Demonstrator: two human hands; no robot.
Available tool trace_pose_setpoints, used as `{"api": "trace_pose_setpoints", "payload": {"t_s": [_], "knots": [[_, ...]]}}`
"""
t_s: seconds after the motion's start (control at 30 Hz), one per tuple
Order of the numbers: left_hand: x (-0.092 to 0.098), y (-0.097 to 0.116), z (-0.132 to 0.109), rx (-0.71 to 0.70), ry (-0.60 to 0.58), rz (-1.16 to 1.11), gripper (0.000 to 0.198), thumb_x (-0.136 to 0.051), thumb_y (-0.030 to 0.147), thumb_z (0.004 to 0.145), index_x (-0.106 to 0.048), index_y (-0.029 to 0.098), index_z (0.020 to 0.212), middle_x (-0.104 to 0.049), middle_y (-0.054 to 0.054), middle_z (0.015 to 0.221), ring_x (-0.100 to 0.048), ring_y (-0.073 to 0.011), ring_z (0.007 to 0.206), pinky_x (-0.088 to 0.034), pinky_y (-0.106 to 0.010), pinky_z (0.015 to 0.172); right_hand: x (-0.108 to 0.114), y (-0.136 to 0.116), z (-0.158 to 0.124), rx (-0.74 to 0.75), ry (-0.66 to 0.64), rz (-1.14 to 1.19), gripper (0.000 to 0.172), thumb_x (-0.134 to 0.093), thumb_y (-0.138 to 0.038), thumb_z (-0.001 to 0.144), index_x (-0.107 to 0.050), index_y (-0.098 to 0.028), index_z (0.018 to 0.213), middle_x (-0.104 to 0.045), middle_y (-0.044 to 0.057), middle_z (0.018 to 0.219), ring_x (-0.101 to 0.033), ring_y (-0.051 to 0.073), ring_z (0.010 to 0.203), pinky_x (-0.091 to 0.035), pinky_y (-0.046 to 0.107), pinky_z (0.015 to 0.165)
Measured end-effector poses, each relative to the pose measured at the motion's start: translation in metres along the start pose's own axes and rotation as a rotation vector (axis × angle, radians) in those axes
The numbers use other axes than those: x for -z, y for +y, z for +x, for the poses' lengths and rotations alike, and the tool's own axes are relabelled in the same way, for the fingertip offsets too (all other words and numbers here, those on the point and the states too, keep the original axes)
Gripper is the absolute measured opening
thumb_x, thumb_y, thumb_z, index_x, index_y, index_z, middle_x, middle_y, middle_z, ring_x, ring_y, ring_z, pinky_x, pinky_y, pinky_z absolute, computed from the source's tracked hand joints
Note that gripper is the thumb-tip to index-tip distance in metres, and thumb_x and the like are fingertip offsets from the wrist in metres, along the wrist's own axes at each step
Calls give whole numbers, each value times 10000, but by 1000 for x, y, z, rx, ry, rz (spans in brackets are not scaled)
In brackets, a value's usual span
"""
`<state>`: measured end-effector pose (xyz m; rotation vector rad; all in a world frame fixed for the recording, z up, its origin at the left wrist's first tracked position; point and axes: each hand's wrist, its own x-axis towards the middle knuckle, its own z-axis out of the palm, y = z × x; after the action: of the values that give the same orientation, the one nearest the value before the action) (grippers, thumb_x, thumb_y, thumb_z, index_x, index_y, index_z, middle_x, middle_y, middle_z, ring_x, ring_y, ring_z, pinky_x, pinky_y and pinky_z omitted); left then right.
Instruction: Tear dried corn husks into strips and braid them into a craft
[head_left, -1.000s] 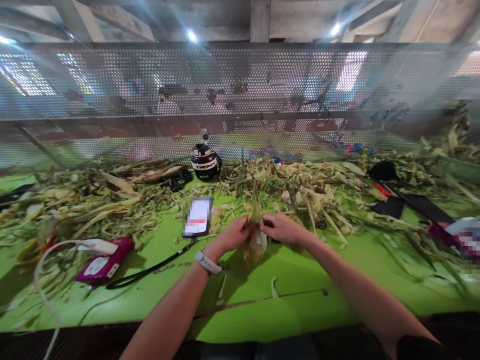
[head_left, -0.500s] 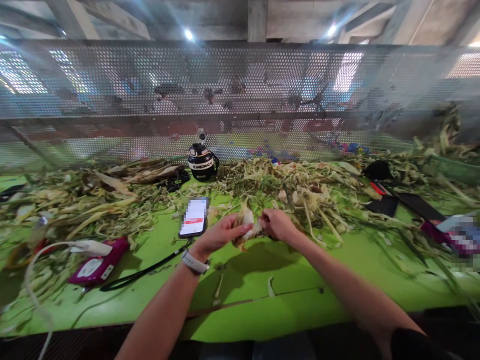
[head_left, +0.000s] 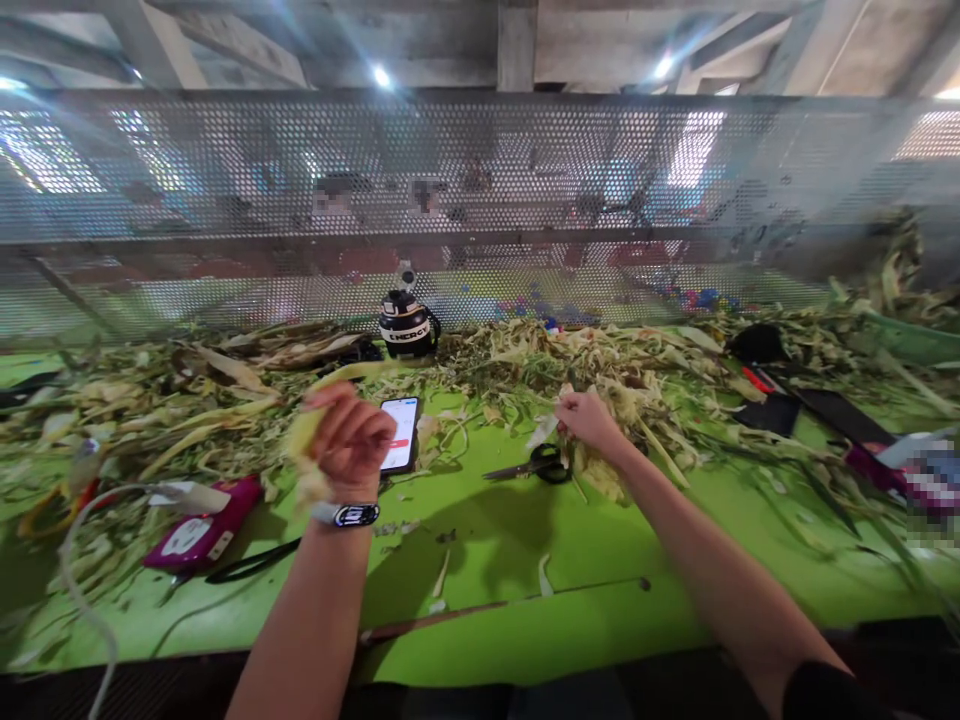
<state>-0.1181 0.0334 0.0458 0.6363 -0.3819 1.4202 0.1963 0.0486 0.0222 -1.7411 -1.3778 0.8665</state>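
Observation:
My left hand (head_left: 349, 440) is raised left of the phone, fingers curled around a pale yellow corn husk (head_left: 304, 445) that is smeared by motion. A fitness band (head_left: 356, 514) sits on that wrist. Further right, my right hand (head_left: 591, 422) is closed, with a whitish, translucent husk strip (head_left: 541, 432) at its fingertips. Black-handled scissors (head_left: 551, 464) lie on the green table just below this strip, blades toward the left. Crumpled yellowish husk (head_left: 602, 478) lies under my right wrist.
A phone (head_left: 400, 435) lies beside my left hand. Behind it stands a black bottle (head_left: 407, 325) marked ENERGY. Heaped husks (head_left: 517, 355) line the perforated metal screen (head_left: 480, 150). A magenta device (head_left: 199, 525) with a white cable is at left; a black cap (head_left: 757, 343) is at right.
My hands have moved apart from the husk they both held. The left went left and up with husk; the right shifted slightly right. The scissors have come into sight.

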Motion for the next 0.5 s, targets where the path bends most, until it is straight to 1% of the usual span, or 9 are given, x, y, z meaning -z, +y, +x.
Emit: {"api": "trace_pose_setpoints", "payload": {"t_s": [0.1, 0.17, 0.2, 0.23, 0.3, 0.37, 0.43, 0.47, 0.5], "knots": [[3, 23, 2, -272, -165, -66, 182, -683, 80, 723, -626, 234, 801, -508, 176, 399, -469, 32, 371, -312, -23, 395, 16, 0, 7, -53, 102, 67, 200, -530, -132, 689, -510, -166, 493, -502, -51, 402, -404, 60, 327, -315, 185, 382], [3, 33, 3, -318, -255, -66, 218, -676, 49, 711, -624, 238, 805, -487, 188, 387, -456, 42, 363, -305, -10, 402, 26, 0, 10, -80, 143, 123, 199, -505, -142, 708, -484, -173, 513, -475, -61, 400, -368, 51, 319, -282, 181, 357], [2, 35, 4, -285, -250, -44, 226, -688, 45, 697, -623, 235, 802, -479, 189, 378, -447, 41, 356, -300, -17, 396, 30, -1, 11, -90, 152, 148, 194, -499, -145, 713, -476, -175, 523, -464, -66, 401, -355, 47, 316, -267, 178, 348], [1, 35, 5, -228, -212, -12, 230, -705, 49, 682, -623, 229, 797, -474, 187, 369, -441, 36, 351, -298, -28, 389, 32, -2, 11, -97, 152, 169, 189, -498, -148, 716, -472, -176, 531, -459, -68, 404, -348, 44, 316, -256, 174, 342], [1, 30, 7, -125, -81, 53, 260, -750, 55, 631, -624, 214, 794, -473, 178, 361, -444, 25, 354, -306, -55, 387, 33, -4, 9, -102, 131, 196, 182, -505, -151, 720, -476, -172, 542, -466, -68, 415, -352, 38, 322, -250, 165, 339], [2, 22, 9, -113, 23, 108, 315, -788, 65, 574, -623, 201, 804, -477, 174, 360, -443, 20, 351, -327, -68, 400, 32, -6, 7, -103, 95, 202, 199, -517, -148, 719, -477, -167, 526, -473, -64, 412, -361, 34, 324, -258, 158, 343], [6, 14, 11, -51, 163, 291, 279, -796, 108, 572, -623, 189, 775, -435, 164, 326, -388, 5, 313, -338, -91, 395, 29, -6, 4, -101, 35, 192, 226, -548, -141, 708, -481, -161, 493, -474, -58, 391, -365, 35, 318, -264, 159, 344], [8, 9, 12, 17, 248, 412, 229, -786, 131, 592, -625, 179, 748, -423, 148, 317, -359, -8, 299, -338, -114, 387, 27, -6, 3, -91, -29, 172, 238, -575, -147, 701, -488, -157, 480, -479, -53, 383, -371, 37, 317, -269, 162, 347], [11, 4, 14, 133, 349, 602, 167, -772, 178, 624, -624, 173, 701, -417, 126, 315, -340, -24, 294, -331, -145, 377, 25, -6, 2, -73, -113, 144, 248, -613, -164, 692, -497, -153, 474, -489, -49, 382, -379, 39, 320, -275, 165, 351]]}}
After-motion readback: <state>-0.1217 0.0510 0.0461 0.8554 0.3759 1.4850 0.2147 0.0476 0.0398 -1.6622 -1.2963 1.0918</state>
